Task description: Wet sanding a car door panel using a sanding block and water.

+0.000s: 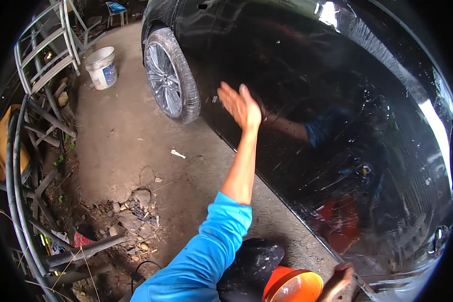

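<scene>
My left hand (240,106), at the end of a blue-sleeved arm, is raised with fingers extended against or very near the glossy black side panel (322,70) of a car, right of its front wheel (166,75); I cannot tell whether it touches. My right hand (339,279) is low at the bottom right, blurred, near the car's lower edge, just right of an orange bucket (309,284); its fingers are too smeared to read. My dark, speckled trouser leg (246,264) shows beside the bucket. The panel has wet-looking marks and reflects my arm.
A white bucket (101,70) stands on the dirt floor (105,141) at the upper left. Metal frames (47,60), bent tubes (20,151) and a yellow object (5,141) line the left side. Rubble (141,216) lies at lower left; a small chair (116,15) is at the back.
</scene>
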{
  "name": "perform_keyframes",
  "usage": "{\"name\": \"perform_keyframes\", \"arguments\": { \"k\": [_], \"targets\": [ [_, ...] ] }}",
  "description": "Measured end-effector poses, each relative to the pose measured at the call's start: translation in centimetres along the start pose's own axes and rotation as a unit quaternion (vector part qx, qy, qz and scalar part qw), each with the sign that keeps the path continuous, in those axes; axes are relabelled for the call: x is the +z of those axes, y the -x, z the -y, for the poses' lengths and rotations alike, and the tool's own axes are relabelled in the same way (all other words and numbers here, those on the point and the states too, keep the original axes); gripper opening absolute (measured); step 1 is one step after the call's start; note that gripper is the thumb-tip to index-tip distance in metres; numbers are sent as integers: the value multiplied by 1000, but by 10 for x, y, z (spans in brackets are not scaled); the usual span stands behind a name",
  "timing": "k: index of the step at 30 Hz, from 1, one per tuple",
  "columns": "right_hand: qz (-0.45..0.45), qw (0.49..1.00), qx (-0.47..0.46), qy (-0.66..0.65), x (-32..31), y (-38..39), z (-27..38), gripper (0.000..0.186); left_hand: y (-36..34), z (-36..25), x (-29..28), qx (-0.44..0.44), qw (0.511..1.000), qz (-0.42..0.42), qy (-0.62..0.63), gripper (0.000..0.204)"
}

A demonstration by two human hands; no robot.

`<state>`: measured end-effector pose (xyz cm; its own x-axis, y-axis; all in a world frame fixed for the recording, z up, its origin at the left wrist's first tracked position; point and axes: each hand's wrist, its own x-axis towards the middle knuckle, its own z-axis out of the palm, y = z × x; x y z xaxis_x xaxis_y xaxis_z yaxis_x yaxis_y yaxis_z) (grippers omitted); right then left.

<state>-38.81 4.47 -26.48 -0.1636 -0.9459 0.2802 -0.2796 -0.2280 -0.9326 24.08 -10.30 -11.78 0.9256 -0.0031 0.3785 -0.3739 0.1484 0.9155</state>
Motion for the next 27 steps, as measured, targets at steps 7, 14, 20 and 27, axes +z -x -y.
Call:
{"name": "perform_keyframes", "arguments": {
  "k": [7, 14, 20, 27],
  "targets": [
    [-14, 949, 192, -249, 47, 32, -57, 32, 104, 169, -42, -169, 983, 66, -29, 74],
    [-60, 807, 320, -493, 99, 25, -11, 37, 117, 159, -105, -168, 974, 153, -25, 76],
    [151, 790, 237, -544, 174, -36, 229, 54, 115, 9, -72, 109, 978, 177, -7, 73],
    [308, 888, -176, -291, 270, -104, 386, 55, -30, -133, -13, 382, 921, 64, -51, 76]
  ]
}}
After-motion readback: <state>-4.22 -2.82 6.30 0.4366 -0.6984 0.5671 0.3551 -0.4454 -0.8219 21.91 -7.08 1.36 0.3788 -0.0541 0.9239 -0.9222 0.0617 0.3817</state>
